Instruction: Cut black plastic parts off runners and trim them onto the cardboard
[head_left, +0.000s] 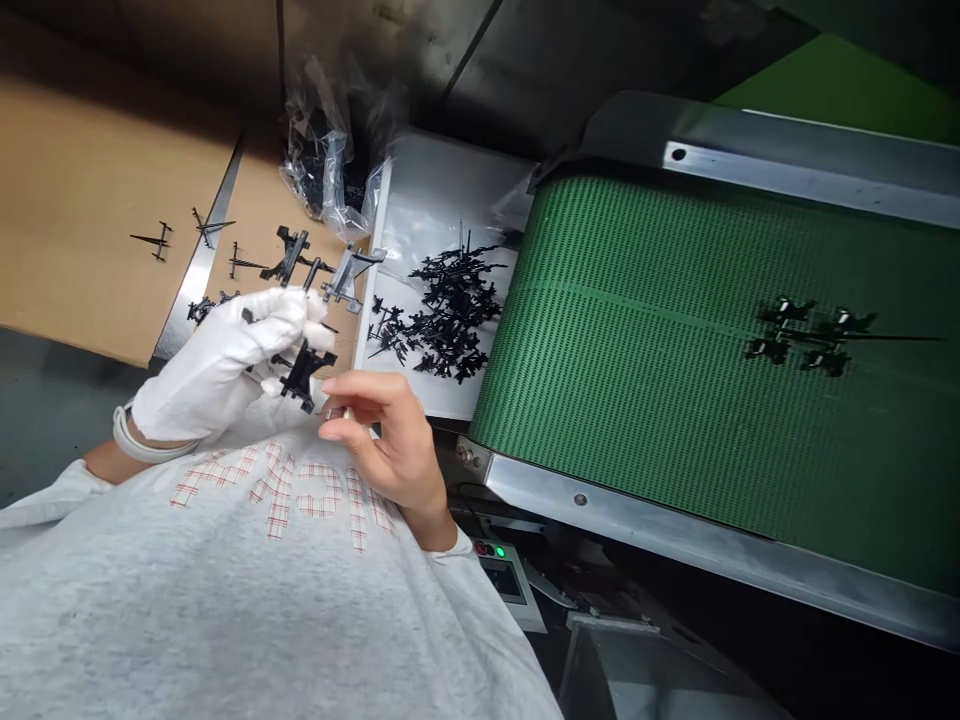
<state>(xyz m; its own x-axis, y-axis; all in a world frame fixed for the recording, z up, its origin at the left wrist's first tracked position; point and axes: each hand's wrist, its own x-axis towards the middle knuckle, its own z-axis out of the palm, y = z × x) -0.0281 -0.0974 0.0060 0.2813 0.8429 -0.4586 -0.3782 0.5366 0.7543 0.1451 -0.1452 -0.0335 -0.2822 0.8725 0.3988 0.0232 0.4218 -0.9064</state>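
My left hand [225, 355], in a white glove, is closed around a black moulded plastic sprue with several winged parts. Two of those parts, one black [286, 257] and one shining grey in the light [349, 277], stick out above the fingers. Another black winged part [302, 376] shows below them. The middle of the sprue is hidden by the glove. My right hand [386, 430] is bare and close to the lower part, with thumb and index finger curved and apart. A small pale, shiny spot shows between them; I cannot tell what it is.
A white tray [420, 190] holds a heap of black plastic pieces [454, 310]. On the right, a green conveyor belt [637, 400] carries a black sprue [810, 335]. Thin black scraps [161, 240] lie on cardboard [82, 200], near a clear plastic bag [330, 160].
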